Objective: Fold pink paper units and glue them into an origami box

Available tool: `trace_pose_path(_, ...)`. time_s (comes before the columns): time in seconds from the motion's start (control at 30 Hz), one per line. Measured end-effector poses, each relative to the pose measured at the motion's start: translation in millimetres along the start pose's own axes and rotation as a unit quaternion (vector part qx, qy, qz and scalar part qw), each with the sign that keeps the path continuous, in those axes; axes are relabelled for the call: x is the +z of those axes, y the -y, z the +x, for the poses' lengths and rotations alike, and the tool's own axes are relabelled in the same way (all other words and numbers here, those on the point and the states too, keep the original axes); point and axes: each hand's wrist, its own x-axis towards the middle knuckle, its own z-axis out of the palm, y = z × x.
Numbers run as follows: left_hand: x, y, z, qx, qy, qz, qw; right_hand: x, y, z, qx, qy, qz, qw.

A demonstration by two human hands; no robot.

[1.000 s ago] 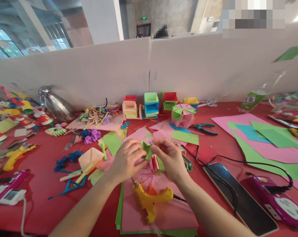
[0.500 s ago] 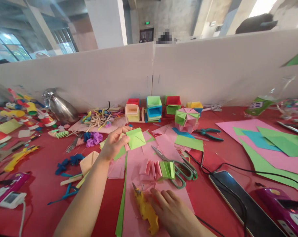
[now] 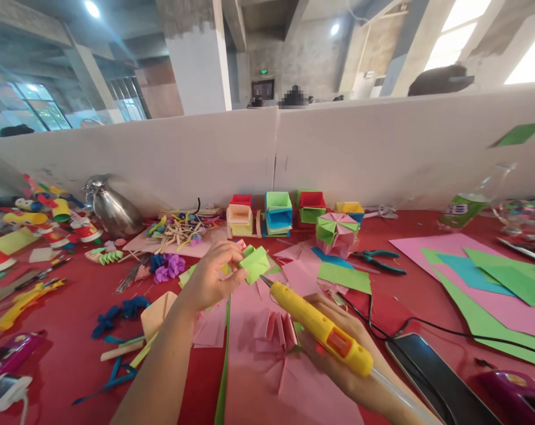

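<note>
My left hand (image 3: 219, 273) pinches a light green folded paper piece (image 3: 255, 264) between thumb and fingers, above the pink paper sheets. In my right hand (image 3: 338, 342) is a yellow hot glue gun (image 3: 320, 324), a glue stick coming out of its back end. Its metal nozzle points at the lower right edge of the green piece, touching or very close to it. Below lies a pleated pink folded paper piece (image 3: 276, 333); the green piece beside it is mostly hidden by my right hand. The scissors are covered from view.
Folded paper boxes (image 3: 279, 215) and a pink-green paper form (image 3: 337, 230) stand by the white partition (image 3: 161, 159). Teal pliers (image 3: 380, 261), a phone (image 3: 444, 378), black cables and coloured sheets (image 3: 466, 307) lie right. A metal jug (image 3: 112, 206) and a second glue gun (image 3: 28, 304) are left.
My right hand has picked up the yellow glue gun from the pink paper and raised its nozzle to the green piece. My left hand has turned that piece. The view has tilted up.
</note>
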Motion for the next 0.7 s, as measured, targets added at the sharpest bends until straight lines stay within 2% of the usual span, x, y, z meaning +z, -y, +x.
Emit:
trace_pose_path(0.1,1.1,-8.1,-0.7,0.02,0.02,0.018,0.999,6.1,1.2,7.9,-0.029,-0.037,-0.037,0.998)
trace_pose_path(0.23,2.5,-16.7,-1.4,0.031,0.051,0.024,0.998,20.1,-7.7,0.4,-0.048,-0.08,-0.068,0.993)
trace_pose_path(0.5,5.3,-24.0,-1.8,0.031,0.087,0.027,0.995,28.5,-24.2,-9.6,-0.066,-0.065,-0.138,0.986)
trace_pose_path(0.7,4.9,-25.8,-2.9,0.032,0.096,0.017,0.995,31.5,-33.1,-14.6,-0.072,-0.076,-0.167,0.98)
